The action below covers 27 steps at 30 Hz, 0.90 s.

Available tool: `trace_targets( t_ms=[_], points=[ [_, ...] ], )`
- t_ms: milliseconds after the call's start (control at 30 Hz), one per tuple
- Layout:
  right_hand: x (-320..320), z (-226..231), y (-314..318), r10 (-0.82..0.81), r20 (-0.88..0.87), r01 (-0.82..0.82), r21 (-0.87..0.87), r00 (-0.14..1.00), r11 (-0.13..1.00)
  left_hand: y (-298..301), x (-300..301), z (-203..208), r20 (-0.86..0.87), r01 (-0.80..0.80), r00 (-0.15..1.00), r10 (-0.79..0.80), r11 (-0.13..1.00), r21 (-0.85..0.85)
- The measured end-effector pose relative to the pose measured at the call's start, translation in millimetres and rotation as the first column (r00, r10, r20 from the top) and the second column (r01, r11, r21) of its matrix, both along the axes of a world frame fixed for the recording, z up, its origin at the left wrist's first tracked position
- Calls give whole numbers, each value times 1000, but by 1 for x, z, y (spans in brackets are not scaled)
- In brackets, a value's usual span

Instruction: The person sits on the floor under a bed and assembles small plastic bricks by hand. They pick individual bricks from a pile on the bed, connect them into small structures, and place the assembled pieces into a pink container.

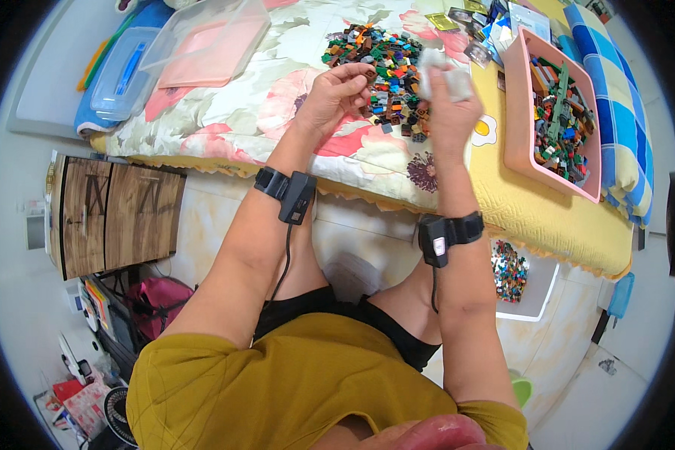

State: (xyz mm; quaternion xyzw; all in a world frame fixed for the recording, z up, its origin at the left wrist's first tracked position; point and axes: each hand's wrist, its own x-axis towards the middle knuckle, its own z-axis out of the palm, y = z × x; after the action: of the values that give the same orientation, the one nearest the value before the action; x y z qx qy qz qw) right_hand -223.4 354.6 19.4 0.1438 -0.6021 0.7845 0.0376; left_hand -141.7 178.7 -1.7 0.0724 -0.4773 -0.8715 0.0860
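A loose heap of small building bricks (394,94) in many colours lies on the flowered bedspread in front of me. At the heap's left edge, my left hand (328,99) is closed in a pinch. A small dark brown brick (370,73) shows at its fingertips. Over the right side of the heap, my right hand (457,116) grips a crumpled white cloth (444,77), blurred by motion. The cloth covers some of the bricks and hides part of the fingers.
On the right stands a pink bin (519,127) filled with bricks, beside a blue checked pillow (624,112). Clear plastic boxes (240,34) sit at the far left. Small packets (495,34) lie behind. A white tray (549,292) holding bricks is on the floor.
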Motion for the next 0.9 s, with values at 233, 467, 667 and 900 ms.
trace_targets(
  t_ms=[233,467,667,900],
  points=[
    [13,-14,-28,4,-58,20,395,998,918,9,-5,-5,49,111,993,-110,994,-10],
    [12,-9,-27,157,-218,-111,208,963,972,4,-7,-7,-33,100,995,-95,946,309],
    [4,-25,-25,69,-62,-45,330,996,943,4,-5,-6,73,19,997,-19,1000,-8],
    [2,-23,-20,196,107,-223,530,975,818,22,-4,-10,36,-72,993,112,823,-563]
  ],
)
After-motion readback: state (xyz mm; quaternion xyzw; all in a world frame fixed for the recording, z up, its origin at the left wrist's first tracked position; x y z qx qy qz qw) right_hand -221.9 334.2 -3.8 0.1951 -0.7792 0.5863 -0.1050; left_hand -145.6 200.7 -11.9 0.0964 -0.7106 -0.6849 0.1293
